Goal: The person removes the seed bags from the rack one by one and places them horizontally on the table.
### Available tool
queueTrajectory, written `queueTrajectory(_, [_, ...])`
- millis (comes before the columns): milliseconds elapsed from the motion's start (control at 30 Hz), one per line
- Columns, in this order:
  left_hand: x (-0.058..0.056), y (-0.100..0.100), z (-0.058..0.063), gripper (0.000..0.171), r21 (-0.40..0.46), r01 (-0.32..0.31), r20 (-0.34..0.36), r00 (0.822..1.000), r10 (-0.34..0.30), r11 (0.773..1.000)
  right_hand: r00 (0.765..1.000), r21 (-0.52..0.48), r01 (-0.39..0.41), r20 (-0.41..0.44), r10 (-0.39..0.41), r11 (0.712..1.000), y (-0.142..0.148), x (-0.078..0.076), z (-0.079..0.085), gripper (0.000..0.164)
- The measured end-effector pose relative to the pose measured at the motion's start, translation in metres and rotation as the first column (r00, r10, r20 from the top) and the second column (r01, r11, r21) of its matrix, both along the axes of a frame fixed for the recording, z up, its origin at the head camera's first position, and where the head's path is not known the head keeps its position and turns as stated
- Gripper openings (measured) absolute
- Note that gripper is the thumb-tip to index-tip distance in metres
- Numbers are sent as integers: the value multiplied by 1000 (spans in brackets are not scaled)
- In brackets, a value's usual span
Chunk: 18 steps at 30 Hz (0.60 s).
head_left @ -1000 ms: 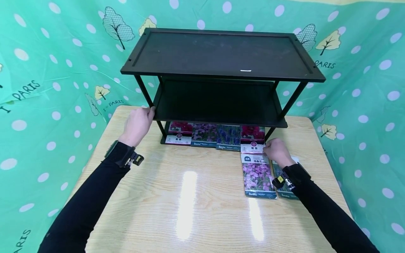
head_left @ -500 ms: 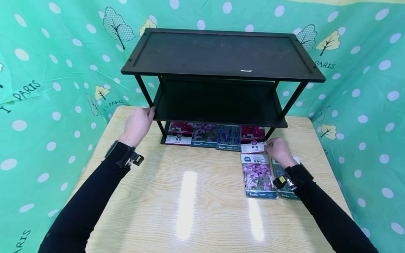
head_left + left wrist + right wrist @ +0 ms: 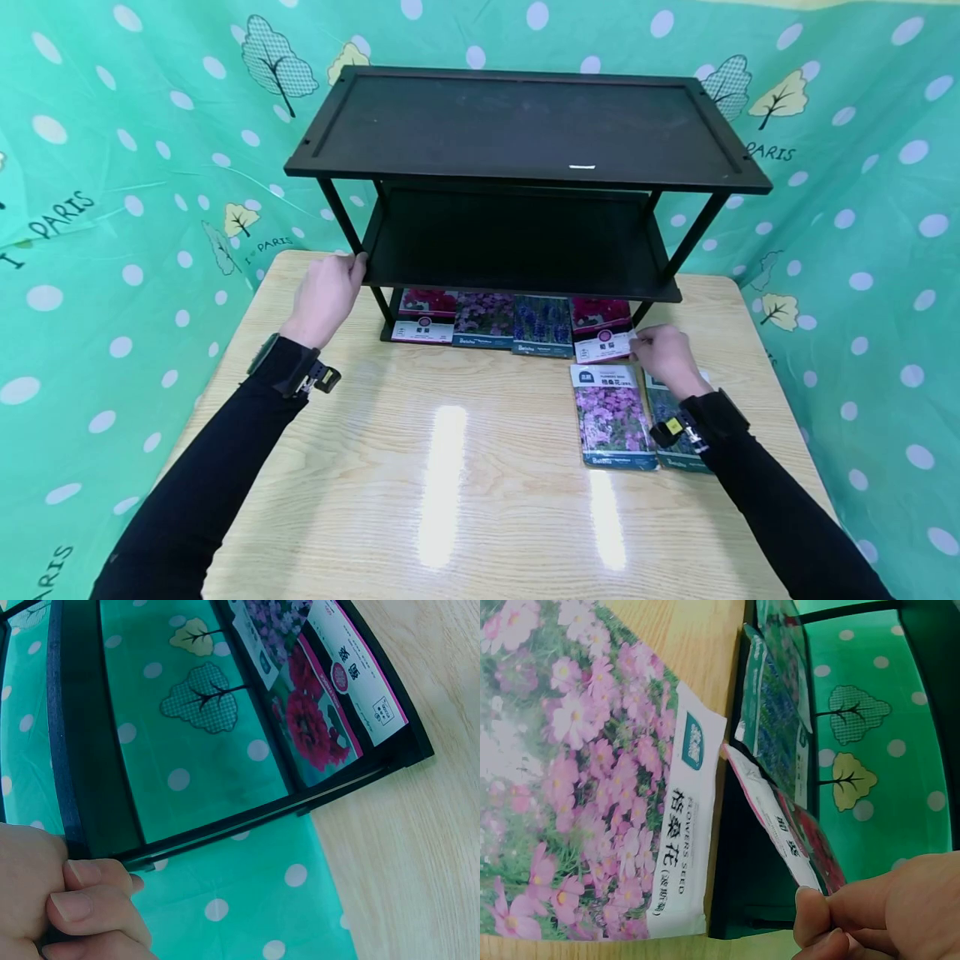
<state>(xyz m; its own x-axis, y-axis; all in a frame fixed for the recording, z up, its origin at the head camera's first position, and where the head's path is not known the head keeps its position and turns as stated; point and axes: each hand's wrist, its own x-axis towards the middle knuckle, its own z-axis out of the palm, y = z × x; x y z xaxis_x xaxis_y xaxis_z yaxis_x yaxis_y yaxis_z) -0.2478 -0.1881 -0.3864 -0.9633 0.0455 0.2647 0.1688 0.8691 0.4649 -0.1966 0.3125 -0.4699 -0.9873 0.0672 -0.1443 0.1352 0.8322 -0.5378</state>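
Note:
A black rack (image 3: 525,125) with three levels stands at the back of the table. My left hand (image 3: 326,300) grips its left front corner at the middle shelf; in the left wrist view the fingers (image 3: 97,907) curl around the black frame. On the bottom level, seed packets lie in a row, the nearest to my right hand being a red-flowered seed packet (image 3: 602,343). My right hand (image 3: 663,360) pinches that packet's right corner. The right wrist view shows the packet (image 3: 776,825) tilted, one edge raised between thumb and finger. Its back part is hidden under the middle shelf.
A pink-flowered seed packet (image 3: 615,417) lies on the table before the rack. Beside it, another packet (image 3: 670,433) is partly covered by my right wrist. Bottom-level neighbours include a blue-flowered packet (image 3: 542,325). A green polka-dot cloth (image 3: 135,208) surrounds the wooden table (image 3: 360,467).
My right hand has shifted slightly to the right, and the red-flowered seed packet has moved a little right and turned slightly. My left hand has stayed on the rack.

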Motion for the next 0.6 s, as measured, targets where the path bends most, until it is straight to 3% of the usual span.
queueTrajectory(600, [-1, 0, 0, 54, -13, -9, 32, 999, 10, 1000, 1000, -42, 5, -20, -6, 999, -1, 7, 19, 31])
